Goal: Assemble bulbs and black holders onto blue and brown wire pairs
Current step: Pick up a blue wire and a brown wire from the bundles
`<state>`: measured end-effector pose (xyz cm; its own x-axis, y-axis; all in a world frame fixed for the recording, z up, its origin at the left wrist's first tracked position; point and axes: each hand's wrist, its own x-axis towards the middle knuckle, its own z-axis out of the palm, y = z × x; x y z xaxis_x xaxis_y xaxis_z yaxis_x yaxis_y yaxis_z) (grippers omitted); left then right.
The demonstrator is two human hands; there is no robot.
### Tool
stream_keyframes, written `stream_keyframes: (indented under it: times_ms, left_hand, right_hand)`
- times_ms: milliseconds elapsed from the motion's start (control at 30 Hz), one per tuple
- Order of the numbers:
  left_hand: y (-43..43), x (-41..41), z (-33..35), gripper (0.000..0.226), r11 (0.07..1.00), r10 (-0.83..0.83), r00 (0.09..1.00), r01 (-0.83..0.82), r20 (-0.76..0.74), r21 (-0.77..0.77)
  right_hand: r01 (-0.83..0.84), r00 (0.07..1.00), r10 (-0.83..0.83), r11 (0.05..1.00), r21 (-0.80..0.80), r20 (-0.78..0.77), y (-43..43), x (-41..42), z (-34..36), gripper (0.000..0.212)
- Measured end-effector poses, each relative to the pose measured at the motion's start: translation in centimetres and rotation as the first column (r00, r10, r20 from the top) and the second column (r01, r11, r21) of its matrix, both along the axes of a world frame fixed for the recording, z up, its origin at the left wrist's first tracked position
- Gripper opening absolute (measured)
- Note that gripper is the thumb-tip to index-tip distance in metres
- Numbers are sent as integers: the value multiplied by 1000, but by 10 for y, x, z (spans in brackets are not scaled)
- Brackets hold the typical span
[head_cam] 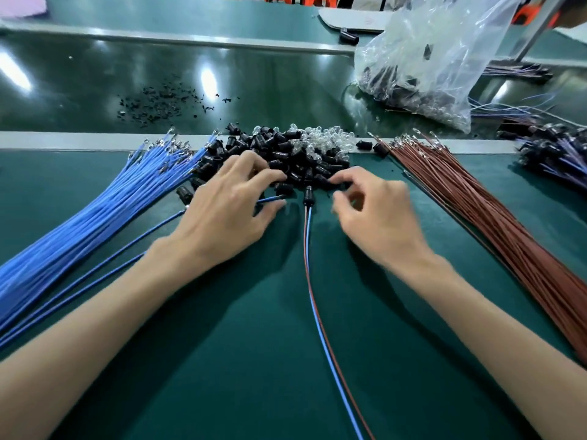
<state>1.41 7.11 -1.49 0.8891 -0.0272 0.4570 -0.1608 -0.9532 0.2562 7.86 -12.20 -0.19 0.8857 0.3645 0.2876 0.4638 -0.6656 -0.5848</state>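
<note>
Near the bench's [254, 344] far edge, left hand [222, 211] pinches a blue wire [270, 199] by the holders [286, 160]. Right hand [378, 214] is blurred, its grasp unclear. A wired holder [308, 196] lies between them; a hasty sweep could scatter bulbs [327, 138].

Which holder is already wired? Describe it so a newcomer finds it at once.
Start at the pile of black holders and clear bulbs in the middle of the green mat. At its near edge, between the left hand and right hand, lies one holder. Unlike the loose ones beside it, it has a blue and brown wire pair trailing toward the person.
</note>
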Motion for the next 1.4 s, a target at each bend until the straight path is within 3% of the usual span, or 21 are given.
stream_keyframes:
  times_ms: [33,100,233,433,633,733,833,933,1000,1033,1133,1233,1267,1300,1333,1400]
  left_hand:
    - [-3,4,0,36,1000,4,1000,-4,3,10]
    - [-8,10,-1,32,1000,20,1000,-20,-13,19]
    - [-10,14,-6,19,998,48,999,-48,0,-36]
    - [-10,12,-7,20,996,32,999,-28,38,-82]
    - [-9,14,-8,23,995,-50,990,61,136,-77]
    - [-8,14,-5,15,941,-129,979,172,159,-292]
    - [0,13,1,9,738,-236,966,247,102,-628]
    - [11,11,5,10,452,-378,923,249,70,-857]
    - [17,8,5,12,280,-545,838,204,20,-938]
    - [19,7,5,14,241,-622,783,177,-12,-954]
    - [23,6,6,21,253,-721,688,151,-82,-956]
    - [22,7,6,22,324,-688,715,152,-122,-934]
    - [22,8,5,15,315,-665,738,139,-114,-939]
    - [22,9,4,11,295,-647,756,129,-98,-947]
    - [21,9,3,14,273,-627,776,128,-75,-953]
    - [18,10,2,17,234,-577,817,142,-20,-962]
  right_hand:
    - [95,979,-73,989,-114,188,-8,6,1,21]
    - [269,928,-178,927,-260,327,-25,20,-1,22]
    - [395,916,-306,801,-449,259,-47,35,-8,30]
    - [403,915,-377,833,-379,144,-54,45,-5,16]
    - [361,924,-375,802,-475,69,-52,40,2,26]
    - [285,957,-290,908,-308,31,-34,37,26,16]
    - [78,976,-48,988,136,-214,3,36,57,8]
    - [-24,905,244,848,530,-348,42,36,63,4]
    - [45,869,309,729,683,-387,58,35,57,6]
    - [104,855,327,652,751,-402,63,36,53,8]
    - [284,838,347,382,879,-421,64,45,42,10]
    - [449,815,385,53,892,-433,54,56,36,6]
    - [475,799,420,-4,880,-430,50,58,33,12]
    - [478,782,446,21,878,-436,47,59,30,16]
    - [452,770,444,127,883,-458,45,56,28,16]
    - [319,809,317,471,823,-495,41,48,21,9]
